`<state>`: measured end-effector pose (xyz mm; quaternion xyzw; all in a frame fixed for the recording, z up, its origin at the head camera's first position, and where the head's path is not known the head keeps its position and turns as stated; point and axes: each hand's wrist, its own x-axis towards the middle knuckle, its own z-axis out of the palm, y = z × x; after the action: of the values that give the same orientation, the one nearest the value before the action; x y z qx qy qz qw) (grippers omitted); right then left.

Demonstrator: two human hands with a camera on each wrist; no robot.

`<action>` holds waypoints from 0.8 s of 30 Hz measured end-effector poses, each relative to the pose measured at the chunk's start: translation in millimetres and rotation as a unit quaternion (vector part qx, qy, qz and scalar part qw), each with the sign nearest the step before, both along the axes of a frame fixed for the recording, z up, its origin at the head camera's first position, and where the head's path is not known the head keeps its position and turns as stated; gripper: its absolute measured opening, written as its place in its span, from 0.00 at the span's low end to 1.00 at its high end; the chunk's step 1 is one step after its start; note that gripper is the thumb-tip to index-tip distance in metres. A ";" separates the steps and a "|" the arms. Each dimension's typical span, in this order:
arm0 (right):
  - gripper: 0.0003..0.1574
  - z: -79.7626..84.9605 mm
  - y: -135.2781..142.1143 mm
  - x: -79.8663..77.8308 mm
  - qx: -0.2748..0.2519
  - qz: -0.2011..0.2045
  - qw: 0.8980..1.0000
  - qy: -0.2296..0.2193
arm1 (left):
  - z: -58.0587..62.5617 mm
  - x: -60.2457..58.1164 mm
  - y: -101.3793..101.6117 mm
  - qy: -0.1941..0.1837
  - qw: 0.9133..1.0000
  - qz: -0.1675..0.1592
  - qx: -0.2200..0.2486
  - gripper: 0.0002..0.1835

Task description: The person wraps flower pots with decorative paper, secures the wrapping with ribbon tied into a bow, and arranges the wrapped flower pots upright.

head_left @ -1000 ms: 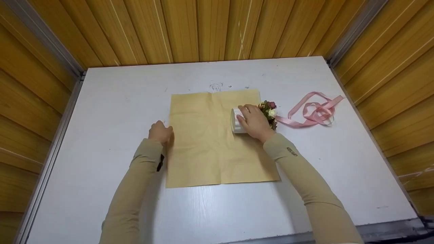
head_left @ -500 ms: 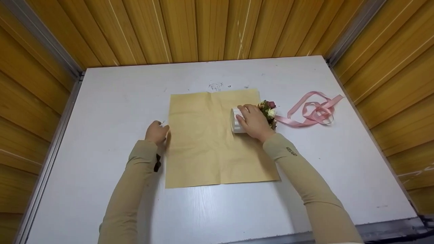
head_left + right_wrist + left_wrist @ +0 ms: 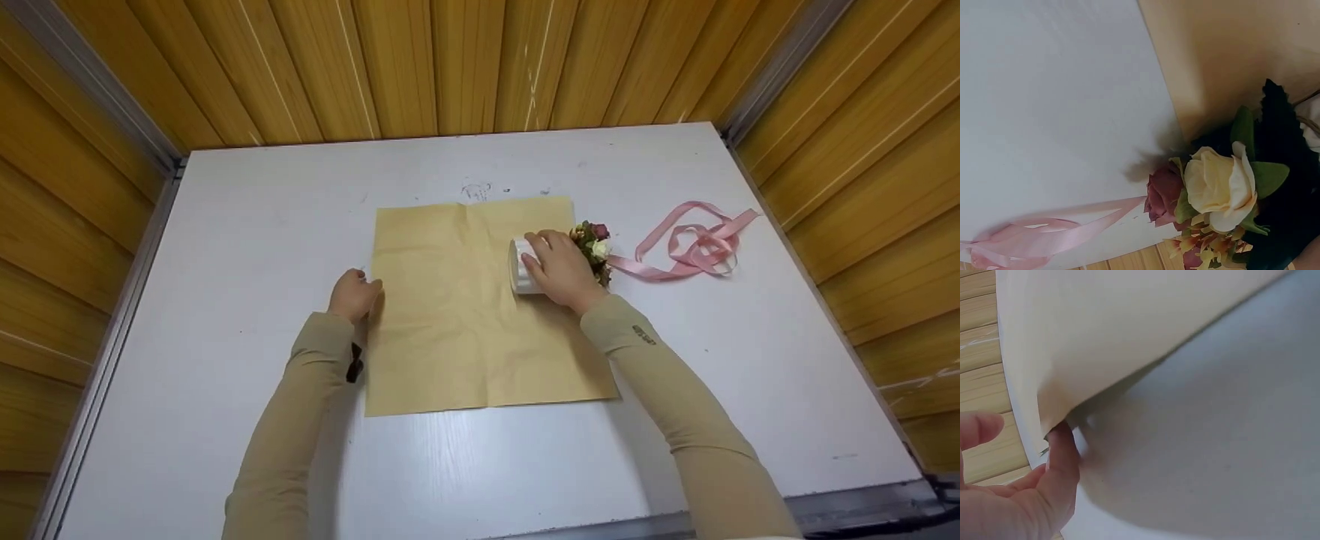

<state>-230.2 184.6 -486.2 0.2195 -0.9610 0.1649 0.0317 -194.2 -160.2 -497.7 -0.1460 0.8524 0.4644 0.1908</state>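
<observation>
Brown wrapping paper [image 3: 435, 315] lies spread out with a crease down its middle. My left hand [image 3: 352, 295] is at its left edge. In the left wrist view, one finger [image 3: 1062, 453] is under the slightly raised edge, and another digit stands apart from the paper. My right hand [image 3: 562, 271] grips a white flower pot [image 3: 523, 277] lying on its side on the right half of the paper. Roses and leaves [image 3: 598, 247] stick out of it to the right. A cream rose [image 3: 1220, 185] and a dusky pink rose show close up in the right wrist view.
A loose, looped pink ribbon [image 3: 701, 247] lies right of the flowers, one end reaching up to them. Everything lies on a white table [image 3: 247, 247]. Wood-patterned panels [image 3: 465, 67] stand behind it and at both sides.
My left hand draws slightly left off the paper's edge, then comes back to it. My right hand and the flower pot stay in place.
</observation>
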 end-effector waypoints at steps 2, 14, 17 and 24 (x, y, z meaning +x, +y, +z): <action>0.30 -0.8 -0.6 -0.4 0.000 -0.001 1.000 -0.004 | -0.8 -0.2 -0.6 0.000 1.000 -0.008 -0.012 0.31; 0.30 0.6 -0.3 -1.3 0.002 0.005 1.000 -0.009 | -7.3 2.4 -2.6 0.031 0.999 -0.013 -0.043 0.16; 0.30 1.1 0.0 -1.1 0.000 0.008 1.000 -0.008 | -6.6 0.7 -4.6 0.047 0.998 -0.022 -0.034 0.12; 0.31 1.4 0.4 -1.5 -0.017 0.005 1.000 -0.018 | 4.0 -0.1 -10.3 0.074 0.996 -0.036 0.028 0.17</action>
<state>-231.7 185.0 -484.8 0.2206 -0.9575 0.1849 0.0174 -194.3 -170.5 -493.7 -0.0756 0.8554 0.4906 0.1479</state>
